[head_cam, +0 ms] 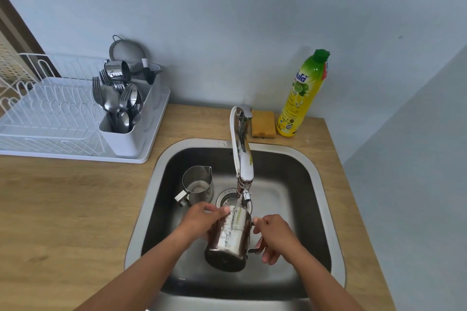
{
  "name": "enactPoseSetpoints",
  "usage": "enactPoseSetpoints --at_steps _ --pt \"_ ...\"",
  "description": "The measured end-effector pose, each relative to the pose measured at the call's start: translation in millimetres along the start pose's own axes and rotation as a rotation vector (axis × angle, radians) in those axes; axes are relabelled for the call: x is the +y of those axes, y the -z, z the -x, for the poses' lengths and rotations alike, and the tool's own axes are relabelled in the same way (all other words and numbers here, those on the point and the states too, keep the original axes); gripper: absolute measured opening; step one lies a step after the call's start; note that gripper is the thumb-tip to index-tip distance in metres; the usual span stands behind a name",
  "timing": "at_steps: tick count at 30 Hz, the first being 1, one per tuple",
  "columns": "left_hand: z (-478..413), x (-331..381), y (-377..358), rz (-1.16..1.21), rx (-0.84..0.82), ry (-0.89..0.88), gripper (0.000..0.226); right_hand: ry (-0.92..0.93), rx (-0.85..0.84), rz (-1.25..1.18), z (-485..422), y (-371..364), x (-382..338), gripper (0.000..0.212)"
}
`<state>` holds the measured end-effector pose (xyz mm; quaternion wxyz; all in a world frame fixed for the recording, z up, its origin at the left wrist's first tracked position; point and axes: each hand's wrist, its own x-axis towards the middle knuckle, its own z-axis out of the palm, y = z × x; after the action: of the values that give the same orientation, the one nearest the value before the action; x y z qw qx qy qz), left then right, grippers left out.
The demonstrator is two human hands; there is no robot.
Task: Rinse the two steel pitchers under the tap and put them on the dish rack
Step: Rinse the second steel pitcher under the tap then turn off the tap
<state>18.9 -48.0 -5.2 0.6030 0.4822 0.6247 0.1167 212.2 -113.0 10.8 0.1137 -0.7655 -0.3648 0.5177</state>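
I hold one steel pitcher (pixel 231 237) tilted over the sink, its mouth turned away from me under the tap (pixel 242 156), where a thin stream of water runs onto it. My left hand (pixel 202 219) grips its body near the rim. My right hand (pixel 274 236) holds its handle on the right side. The second steel pitcher (pixel 198 185) stands upright in the sink basin to the left of the drain, spout toward the back. The white dish rack (pixel 63 118) sits on the counter at the left.
The steel sink (pixel 313 184) is set in a wooden counter (pixel 63 209). A cutlery holder (pixel 121 106) full of forks and spoons stands in the rack's right end. A yellow sponge (pixel 263 124) and a yellow dish soap bottle (pixel 303 93) stand behind the tap.
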Motion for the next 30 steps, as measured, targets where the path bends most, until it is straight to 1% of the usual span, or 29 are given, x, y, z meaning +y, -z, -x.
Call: enactPoseSetpoints --at_steps 3,7,12,16,18,20,22,27,30 --pt "4 1 -2 0.017 -0.016 0.022 0.041 -0.02 0.006 -0.038 -3 1 -1 0.037" --pt "1 -1 -1 0.036 -0.016 0.032 0.042 -0.041 0.017 -0.065 -5 1 -4 0.039" --pt "-1 0 2 0.029 -0.028 0.022 0.037 -0.027 0.021 -0.053 -3 -1 -3 0.039" --pt "-1 0 10 0.079 -0.11 -0.011 0.04 0.02 0.027 -0.046 2 -1 -2 0.033" --pt "1 0 14 0.102 -0.174 -0.02 0.037 0.035 0.031 -0.026 6 -1 -4 0.029" --pt "4 1 14 0.117 -0.24 -0.026 0.035 0.053 0.055 0.002 11 1 -7 0.026" --pt "6 0 11 0.125 -0.279 -0.028 0.038 0.08 0.105 0.06 16 4 -12 0.024" --pt "4 0 0 0.125 -0.296 -0.038 0.044 0.202 0.259 0.325 28 18 -19 0.026" --pt "2 5 -8 0.115 -0.273 -0.067 0.058 0.254 0.315 0.403 33 23 -23 0.024"
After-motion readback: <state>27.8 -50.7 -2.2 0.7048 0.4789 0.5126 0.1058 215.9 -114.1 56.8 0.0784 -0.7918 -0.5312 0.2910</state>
